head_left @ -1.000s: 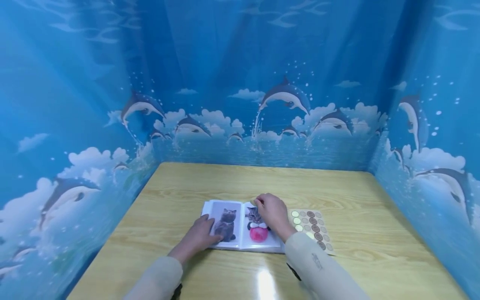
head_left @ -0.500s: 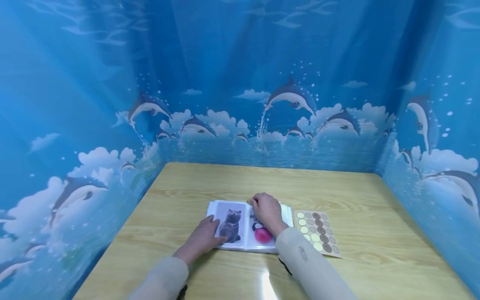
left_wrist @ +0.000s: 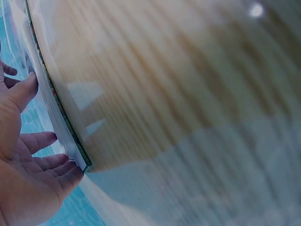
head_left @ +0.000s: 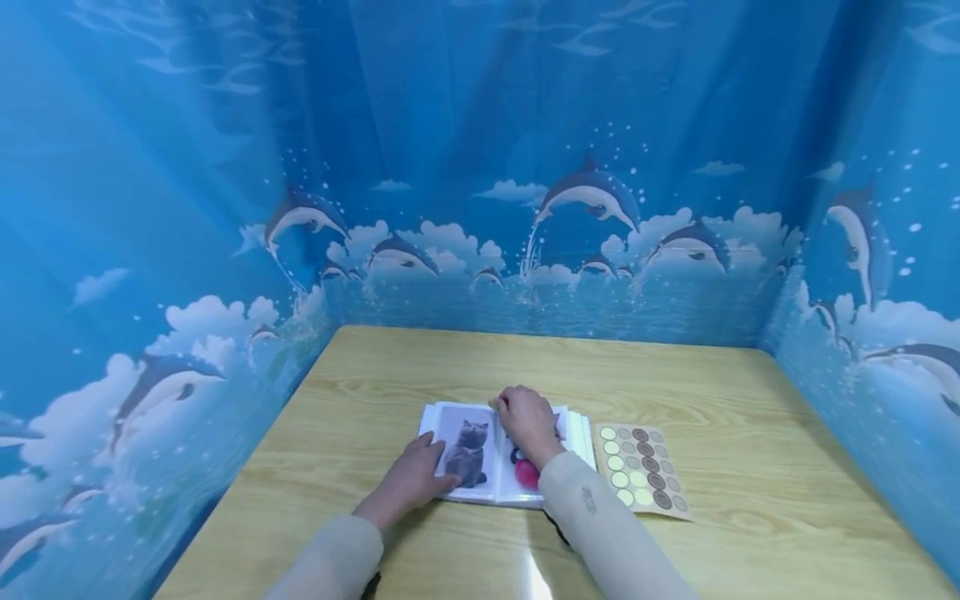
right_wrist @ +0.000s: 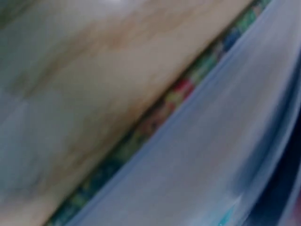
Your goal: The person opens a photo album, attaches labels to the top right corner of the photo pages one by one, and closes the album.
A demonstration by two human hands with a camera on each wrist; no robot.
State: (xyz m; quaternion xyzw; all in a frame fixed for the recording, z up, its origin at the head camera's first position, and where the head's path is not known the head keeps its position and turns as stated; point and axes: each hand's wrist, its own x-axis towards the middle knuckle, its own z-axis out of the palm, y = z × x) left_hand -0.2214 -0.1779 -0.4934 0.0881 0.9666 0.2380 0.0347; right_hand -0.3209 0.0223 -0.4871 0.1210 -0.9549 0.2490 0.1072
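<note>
Right hand (head_left: 527, 421) fingers are curled on the top edge of the album's (head_left: 507, 454) right page, further toward the spine than a second ago, so that page is probably being worked loose. Left hand (head_left: 414, 479) fingers lie flat on the cat photo (head_left: 468, 452) page. Album lies open mid-table (head_left: 450, 367), pockets holding photos, sticker sheet (head_left: 643, 470) just right of it.

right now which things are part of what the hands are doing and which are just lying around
In use:
- photo album, open on the table
- left hand, flat on the left page
- right hand, on the right page

Lying about:
- sticker sheet, right of the album
- wooden table
- dolphin backdrop
</note>
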